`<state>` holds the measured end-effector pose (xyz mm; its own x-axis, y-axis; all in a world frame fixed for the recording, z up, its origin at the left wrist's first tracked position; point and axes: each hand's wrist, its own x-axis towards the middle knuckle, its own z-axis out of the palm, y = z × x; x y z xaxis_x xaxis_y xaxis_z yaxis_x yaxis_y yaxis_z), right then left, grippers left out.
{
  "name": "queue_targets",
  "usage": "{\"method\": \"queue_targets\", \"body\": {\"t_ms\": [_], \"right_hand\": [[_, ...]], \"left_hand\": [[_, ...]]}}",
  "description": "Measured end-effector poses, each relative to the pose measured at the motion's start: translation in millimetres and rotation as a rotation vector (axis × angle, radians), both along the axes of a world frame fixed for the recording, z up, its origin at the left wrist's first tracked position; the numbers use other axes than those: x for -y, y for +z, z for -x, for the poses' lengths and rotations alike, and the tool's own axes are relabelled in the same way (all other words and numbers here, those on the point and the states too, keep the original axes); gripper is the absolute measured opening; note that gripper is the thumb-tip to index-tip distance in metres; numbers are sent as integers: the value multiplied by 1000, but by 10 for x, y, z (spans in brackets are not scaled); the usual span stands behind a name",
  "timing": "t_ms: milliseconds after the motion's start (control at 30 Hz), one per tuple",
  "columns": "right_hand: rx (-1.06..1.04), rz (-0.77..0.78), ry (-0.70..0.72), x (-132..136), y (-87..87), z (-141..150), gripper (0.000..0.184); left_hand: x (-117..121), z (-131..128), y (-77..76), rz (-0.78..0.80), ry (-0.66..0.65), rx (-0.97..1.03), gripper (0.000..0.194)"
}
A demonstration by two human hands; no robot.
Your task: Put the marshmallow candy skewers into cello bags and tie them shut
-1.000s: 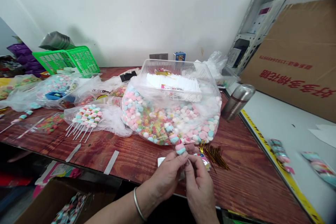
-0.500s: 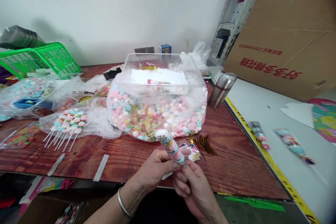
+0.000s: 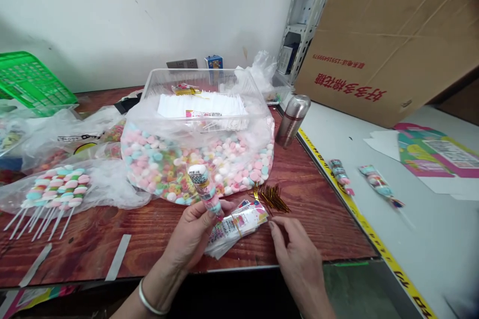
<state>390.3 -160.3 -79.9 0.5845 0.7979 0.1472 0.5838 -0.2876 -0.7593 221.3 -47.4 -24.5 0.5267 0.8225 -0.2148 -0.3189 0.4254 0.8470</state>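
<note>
My left hand (image 3: 196, 232) is closed around the lower end of a marshmallow stick in a printed clear wrapper (image 3: 204, 188), held tilted with its white top up. To the right, my right hand (image 3: 299, 254) has thumb and forefinger pinched at the end of a thin twist tie that sticks out from a pile of gold twist ties (image 3: 276, 198). Between the hands, a stack of printed clear bags (image 3: 239, 222) lies on the table, partly behind my left hand. Behind them sits a big clear bag of pastel marshmallows (image 3: 149, 159).
A clear plastic bin (image 3: 258, 102) with white sticks stands at the back. Unwrapped marshmallow sticks (image 3: 62, 187) lie at left, near a green basket (image 3: 37, 79). At right are a steel flask (image 3: 294, 119), two wrapped marshmallow sticks (image 3: 377, 182) and a large cardboard box (image 3: 374, 40).
My right hand has left the wrapped marshmallow stick and moved right to the twist ties. My left hand keeps holding the stick. The camera view has turned right.
</note>
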Motion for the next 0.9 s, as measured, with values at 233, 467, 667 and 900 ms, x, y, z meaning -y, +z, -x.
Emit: {"method": "queue_targets", "body": {"t_ms": [233, 467, 667, 900], "right_hand": [[672, 204, -104, -124, -248, -137, 26], [850, 80, -86, -201, -81, -285, 29], [938, -59, -116, -199, 93, -346, 28], [787, -265, -58, -204, 358, 83, 20]], "left_hand": [[-69, 112, -28, -387, -63, -390, 22], [-149, 99, -3, -1010, -51, -664, 22], [-70, 32, -100, -1364, -76, -949, 26], [51, -162, -47, -1447, -91, -1018, 8]]}}
